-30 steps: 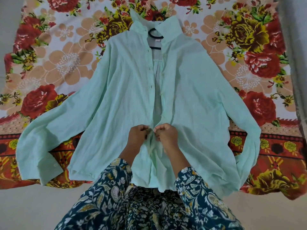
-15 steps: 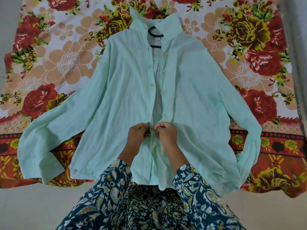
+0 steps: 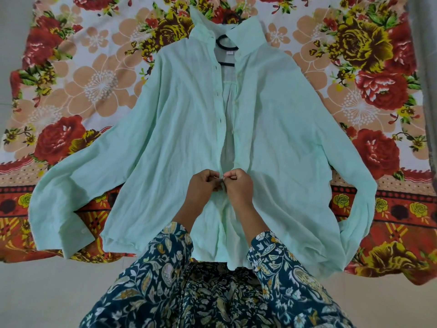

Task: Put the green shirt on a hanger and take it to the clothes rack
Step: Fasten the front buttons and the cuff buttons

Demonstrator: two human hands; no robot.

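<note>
The pale green shirt (image 3: 170, 143) lies flat on a floral sheet, sleeves spread to both sides, collar at the far end. A black hanger (image 3: 225, 45) sits inside it; only its hook and a short bar show at the open neck. The front is open from the collar down to my hands. My left hand (image 3: 203, 187) pinches the left front edge and my right hand (image 3: 237, 185) pinches the right front edge, thumbs nearly touching at a button low on the placket.
The floral sheet (image 3: 71, 91) with red and yellow roses covers the floor under the shirt. Bare pale floor (image 3: 47, 294) lies in front of it. A grey strip (image 3: 428, 67) runs along the right edge. My dark patterned sleeves and lap fill the bottom.
Both hands stay pinched together at the same spot on the shirt front, with only small finger movement. The shirt lies as before.
</note>
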